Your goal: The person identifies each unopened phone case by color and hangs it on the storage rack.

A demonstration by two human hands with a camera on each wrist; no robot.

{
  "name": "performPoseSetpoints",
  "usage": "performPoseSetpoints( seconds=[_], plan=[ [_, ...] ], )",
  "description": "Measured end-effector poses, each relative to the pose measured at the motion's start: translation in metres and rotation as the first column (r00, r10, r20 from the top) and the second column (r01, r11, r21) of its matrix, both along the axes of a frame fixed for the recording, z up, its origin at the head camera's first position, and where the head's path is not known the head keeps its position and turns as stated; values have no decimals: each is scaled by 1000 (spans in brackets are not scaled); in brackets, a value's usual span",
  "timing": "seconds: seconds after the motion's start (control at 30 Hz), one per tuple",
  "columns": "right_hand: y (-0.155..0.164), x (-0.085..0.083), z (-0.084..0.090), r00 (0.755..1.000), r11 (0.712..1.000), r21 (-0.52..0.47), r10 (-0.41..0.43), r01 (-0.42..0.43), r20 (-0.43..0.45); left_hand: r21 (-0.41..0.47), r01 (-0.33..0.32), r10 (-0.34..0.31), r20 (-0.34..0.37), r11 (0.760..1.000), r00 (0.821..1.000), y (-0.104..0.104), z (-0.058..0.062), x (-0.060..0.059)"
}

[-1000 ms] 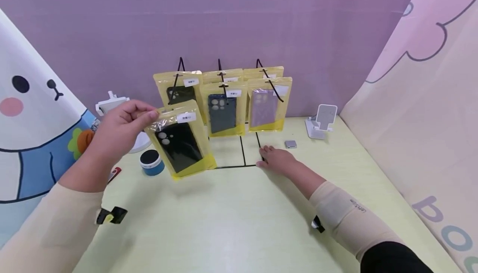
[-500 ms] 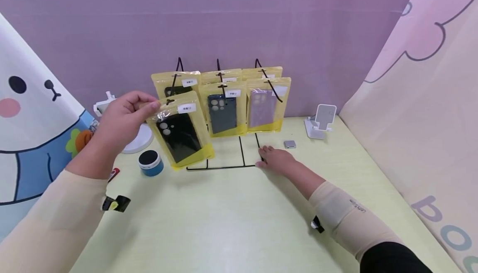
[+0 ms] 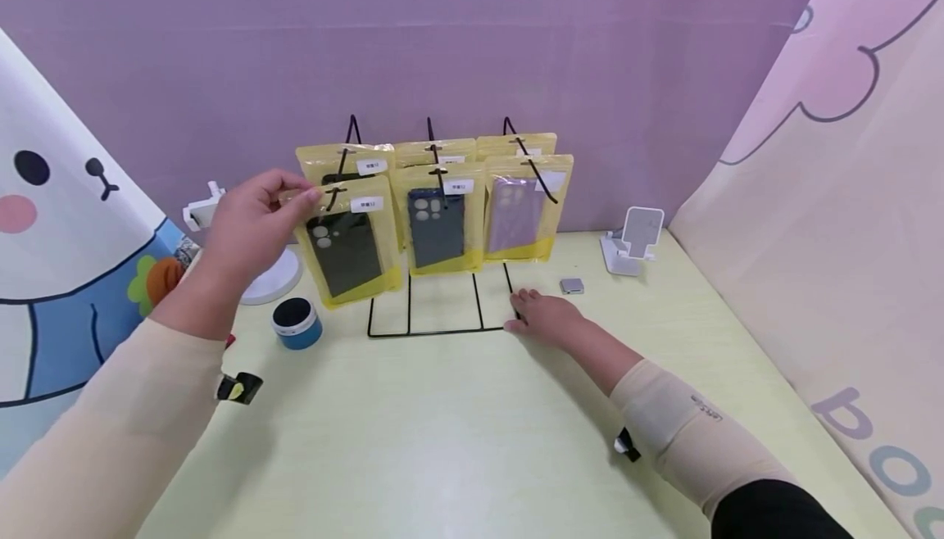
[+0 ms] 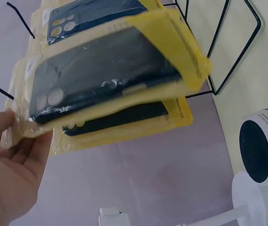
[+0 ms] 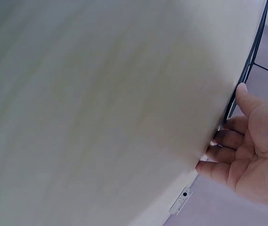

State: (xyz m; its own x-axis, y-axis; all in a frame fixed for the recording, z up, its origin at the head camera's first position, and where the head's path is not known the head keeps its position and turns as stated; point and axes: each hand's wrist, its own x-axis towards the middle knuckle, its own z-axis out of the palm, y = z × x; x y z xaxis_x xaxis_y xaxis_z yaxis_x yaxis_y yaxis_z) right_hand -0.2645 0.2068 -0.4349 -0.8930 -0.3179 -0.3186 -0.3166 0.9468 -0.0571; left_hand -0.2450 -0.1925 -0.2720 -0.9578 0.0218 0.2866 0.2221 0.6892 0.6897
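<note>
My left hand (image 3: 254,219) pinches the top left corner of a clear-and-yellow pouch (image 3: 347,236) holding a black phone case (image 4: 101,70). The left hook's tip (image 3: 332,199) shows in front of the pouch's top, so it appears threaded on it. Behind hangs a similar pouch (image 3: 313,158), partly covered. More pouches hang on the other hooks, with a dark blue phone case (image 3: 437,228) in the middle and a purple one (image 3: 515,213) at right. My right hand (image 3: 546,315) holds the front right corner of the black wire rack's base (image 3: 442,332), thumb against the front bar in the right wrist view.
A blue-and-white round speaker (image 3: 297,324) stands left of the rack, before a white round stand base (image 3: 273,278). Right of it are a small grey block (image 3: 571,286) and a white phone stand (image 3: 633,240). A purple curtain (image 3: 442,47) hangs behind.
My left hand has moved the black case's pouch up and back toward the left hook, and the pouch now hangs straighter. My right hand has stayed on the rack's base.
</note>
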Motion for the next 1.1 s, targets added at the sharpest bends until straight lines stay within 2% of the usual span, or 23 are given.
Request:
performPoseSetpoints(
  seconds=[0.17,0.47,0.63,0.83,1.1],
  plan=[
    [-1,1,-1,1000,1000,-6,-3,3,0,-22,-40,39,-47,999,998,7,2,-3],
    [1,-1,-4,999,1000,-12,24,-24,-31,-12,-53,52,-69,999,996,9,2,-14],
    [1,-1,-3,999,999,-15,28,-28,-30,-48,-72,68,-80,996,994,10,3,-18],
    [0,1,-1,999,1000,-15,23,-23,-24,-75,-108,102,-88,991,991,12,6,-18],
    [0,0,-3,999,999,-25,20,-21,-30,-13,-110,108,-90,994,990,8,3,-14]
  ],
)
